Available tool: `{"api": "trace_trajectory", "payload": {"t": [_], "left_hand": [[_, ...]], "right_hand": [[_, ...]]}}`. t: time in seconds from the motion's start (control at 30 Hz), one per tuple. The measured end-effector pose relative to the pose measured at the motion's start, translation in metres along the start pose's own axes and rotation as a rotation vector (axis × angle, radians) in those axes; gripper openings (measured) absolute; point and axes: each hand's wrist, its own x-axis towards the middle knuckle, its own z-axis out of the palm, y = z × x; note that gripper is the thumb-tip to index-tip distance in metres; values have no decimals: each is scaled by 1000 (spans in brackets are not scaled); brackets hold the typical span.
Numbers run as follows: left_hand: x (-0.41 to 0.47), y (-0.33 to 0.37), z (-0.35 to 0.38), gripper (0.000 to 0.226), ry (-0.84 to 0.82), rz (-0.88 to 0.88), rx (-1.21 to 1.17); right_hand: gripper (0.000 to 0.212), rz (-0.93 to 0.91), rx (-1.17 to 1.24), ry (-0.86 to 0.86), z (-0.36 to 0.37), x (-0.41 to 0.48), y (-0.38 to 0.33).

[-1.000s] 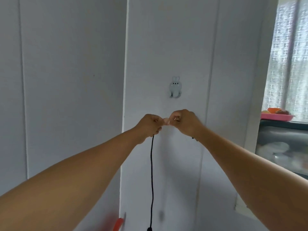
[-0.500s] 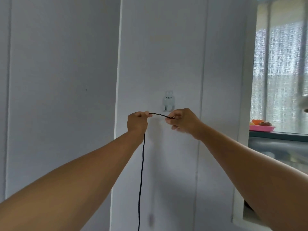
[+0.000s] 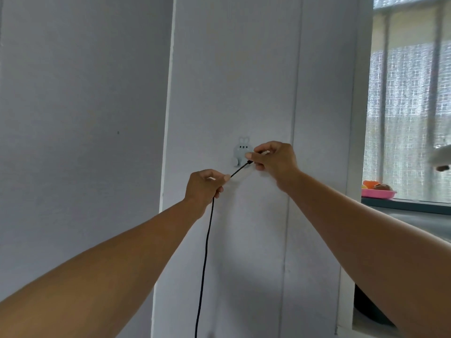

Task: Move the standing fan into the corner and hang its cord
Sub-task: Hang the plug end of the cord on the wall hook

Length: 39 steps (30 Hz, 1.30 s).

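Matt black cord [image 3: 206,242], perhaps braided; smooth, likely plastic rabbit hook [image 3: 240,148] mid-frame; matt painted wall [image 3: 80,118]; lacy cloth curtain [image 3: 405,113] at right.

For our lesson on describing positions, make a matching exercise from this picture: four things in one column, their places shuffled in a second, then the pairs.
Things:
1. rabbit hook
2. black cord
3. pink tray
4. right hand

Places:
A. on the ledge by the window
B. stuck on the wall panel
C. pinching the cord's end at the hook
D. hanging down from the left hand

Pairs: 1-B, 2-D, 3-A, 4-C
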Motion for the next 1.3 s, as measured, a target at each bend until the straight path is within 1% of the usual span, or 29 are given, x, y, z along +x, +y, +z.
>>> {"api": "trace_trajectory", "payload": {"t": [0.1, 0.23, 0.3, 0.4, 0.47, 0.53, 0.57, 0.67, 0.77, 0.83, 0.9, 0.97, 1.1, 1.2, 1.3], "left_hand": [[4, -2, 3, 15, -2, 1, 44], [10, -6, 5, 19, -27, -5, 78], [13, -8, 6, 19, -30, -5, 82], [19, -8, 9, 20, -36, 22, 101], [21, -8, 12, 15, -43, 45, 104], [24, -9, 17, 11, -63, 63, 92], [26, -10, 20, 11, -65, 66, 88], [34, -12, 31, 17, 18, 54, 117], [46, -13, 42, 21, 121, 35, 135], [53, -12, 47, 21, 166, -6, 163], [56, -14, 50, 21, 173, -44, 212], [58, -16, 51, 20, 150, -59, 237], [57, -22, 52, 23, 106, -17, 230], [54, -24, 51, 24, 66, 25, 252], [54, -28, 51, 21, 75, 22, 273]], "right_hand": [[30, 9, 72, -42, 3, 5, -1], [32, -49, -6, -99, 4, 10, 1], [29, -62, -5, -113, 4, 13, 2], [21, -108, -91, -48, 5, 18, 2], [23, -128, -177, 8, 5, 24, 2], [28, -128, -231, 51, 4, 30, 1], [27, -131, -245, 65, 4, 32, 1], [19, -159, -261, 68, 6, 39, -1], [16, -120, -130, 26, 16, 48, -6], [18, -97, -90, -1, 23, 52, -9], [19, -101, -136, -19, 29, 56, -8], [17, -111, -216, 3, 32, 60, -4], [14, -157, -411, 78, 36, 65, 2], [12, -190, -456, 85, 38, 64, 5], [13, -214, -485, 70, 37, 64, 8]]}}
